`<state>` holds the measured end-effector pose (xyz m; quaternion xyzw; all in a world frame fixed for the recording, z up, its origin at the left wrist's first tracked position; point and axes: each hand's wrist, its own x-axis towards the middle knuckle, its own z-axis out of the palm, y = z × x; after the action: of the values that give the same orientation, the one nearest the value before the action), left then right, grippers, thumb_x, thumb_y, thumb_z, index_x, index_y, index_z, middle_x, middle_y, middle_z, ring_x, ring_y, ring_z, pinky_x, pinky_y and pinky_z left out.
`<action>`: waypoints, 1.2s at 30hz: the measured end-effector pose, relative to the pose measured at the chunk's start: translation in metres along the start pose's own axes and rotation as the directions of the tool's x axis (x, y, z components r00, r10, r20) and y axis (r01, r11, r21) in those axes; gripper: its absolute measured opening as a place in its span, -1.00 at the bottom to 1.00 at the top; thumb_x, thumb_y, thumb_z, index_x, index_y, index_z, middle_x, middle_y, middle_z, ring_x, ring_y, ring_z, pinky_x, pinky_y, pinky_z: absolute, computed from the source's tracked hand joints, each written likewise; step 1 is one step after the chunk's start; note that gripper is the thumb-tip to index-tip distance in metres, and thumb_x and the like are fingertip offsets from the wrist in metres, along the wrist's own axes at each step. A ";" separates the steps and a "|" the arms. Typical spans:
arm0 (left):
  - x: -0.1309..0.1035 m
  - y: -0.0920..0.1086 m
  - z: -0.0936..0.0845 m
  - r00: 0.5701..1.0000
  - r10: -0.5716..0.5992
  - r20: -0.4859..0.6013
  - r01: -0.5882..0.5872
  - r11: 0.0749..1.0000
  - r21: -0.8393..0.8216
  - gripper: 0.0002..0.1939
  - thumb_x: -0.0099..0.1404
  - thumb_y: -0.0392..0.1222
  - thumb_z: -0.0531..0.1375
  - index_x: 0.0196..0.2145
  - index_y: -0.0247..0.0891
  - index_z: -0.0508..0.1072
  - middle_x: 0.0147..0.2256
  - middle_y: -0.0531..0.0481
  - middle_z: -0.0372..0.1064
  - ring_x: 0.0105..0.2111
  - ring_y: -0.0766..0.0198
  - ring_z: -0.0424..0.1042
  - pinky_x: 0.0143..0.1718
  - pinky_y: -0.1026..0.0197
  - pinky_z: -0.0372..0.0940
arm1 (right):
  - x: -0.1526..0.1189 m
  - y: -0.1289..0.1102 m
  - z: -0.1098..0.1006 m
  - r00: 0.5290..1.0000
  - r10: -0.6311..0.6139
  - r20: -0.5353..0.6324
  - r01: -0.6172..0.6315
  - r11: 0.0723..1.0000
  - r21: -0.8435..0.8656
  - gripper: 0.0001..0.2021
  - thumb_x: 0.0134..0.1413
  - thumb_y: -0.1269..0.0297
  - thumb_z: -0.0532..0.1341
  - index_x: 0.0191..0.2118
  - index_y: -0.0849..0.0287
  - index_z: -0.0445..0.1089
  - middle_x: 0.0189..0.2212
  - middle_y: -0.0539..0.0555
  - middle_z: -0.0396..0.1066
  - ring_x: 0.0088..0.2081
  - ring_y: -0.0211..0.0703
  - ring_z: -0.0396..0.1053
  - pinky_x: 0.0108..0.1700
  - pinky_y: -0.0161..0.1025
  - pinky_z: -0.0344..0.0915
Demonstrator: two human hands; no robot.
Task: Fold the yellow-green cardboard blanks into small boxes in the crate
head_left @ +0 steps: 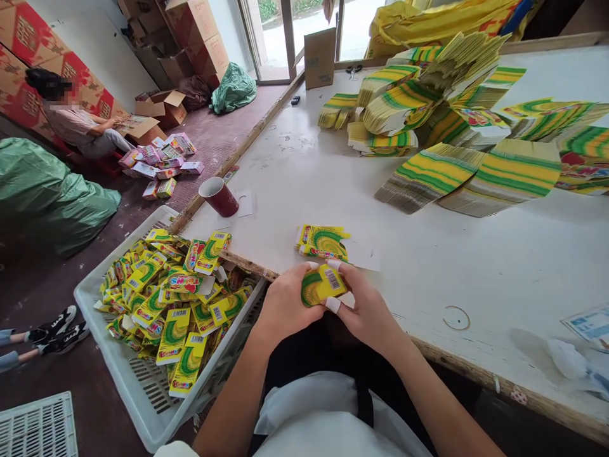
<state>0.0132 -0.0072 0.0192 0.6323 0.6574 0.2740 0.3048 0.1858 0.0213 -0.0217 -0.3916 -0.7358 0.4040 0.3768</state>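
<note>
Between my two hands is a small yellow and green carton (325,285), its barcode side facing up. My left hand (289,298) grips its left end, fingers closed round it. At the other end my right hand (364,301) pinches it with thumb and fingers; white coverings show on several fingertips. Just beyond, a short stack of flat printed cartons (323,241) lies on the white table (304,171). To my left, a white plastic crate (109,374) holds many folded cartons of the same print.
Fanned piles of flat cartons (428,171) cover the table's far right. A dark red mug (219,197) stands near the left edge, scissors (353,71) at the back. A seated person (71,120) works beside pink boxes (166,155) on the floor. A rubber band (457,318) lies right.
</note>
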 end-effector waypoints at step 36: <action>0.000 0.008 0.042 0.887 -0.288 -0.362 -0.217 0.432 -0.875 -0.32 -0.04 0.44 0.32 -0.14 -0.13 0.49 -0.22 0.00 0.47 -0.22 0.23 0.43 -0.10 0.23 0.36 | 0.002 -0.013 0.011 0.984 0.180 0.011 -0.172 0.921 0.349 -0.76 0.09 0.20 0.29 -0.12 0.12 0.48 -0.44 0.00 0.46 -0.40 -0.16 0.40 -0.37 -0.24 0.38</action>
<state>0.0499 -0.0083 -0.0031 0.2720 0.4744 0.7158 0.4343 0.1719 0.0149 -0.0135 -0.3875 -0.6102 0.5561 0.4102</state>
